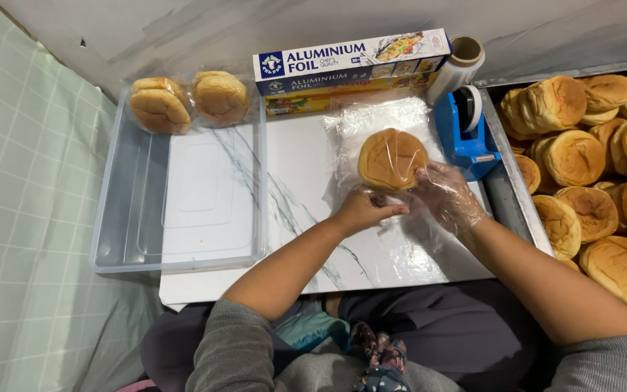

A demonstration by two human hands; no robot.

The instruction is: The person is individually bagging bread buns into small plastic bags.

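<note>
A round golden bun (pixel 392 157) lies on a sheet of clear plastic wrap (pixel 382 116) spread over a white marble-patterned board (pixel 299 181). My left hand (pixel 364 211) pinches the wrap just below the bun with closed fingers. My right hand (pixel 446 194), under a fold of the clear wrap, presses against the bun's right side and holds the film there.
A clear plastic tub (pixel 183 196) at the left holds two wrapped buns (pixel 160 104) at its far end. A foil box (pixel 350 62), a wrap roll (pixel 460 64) and a blue tape dispenser (pixel 466 127) stand behind. Several unwrapped buns (pixel 589 167) fill a tray at the right.
</note>
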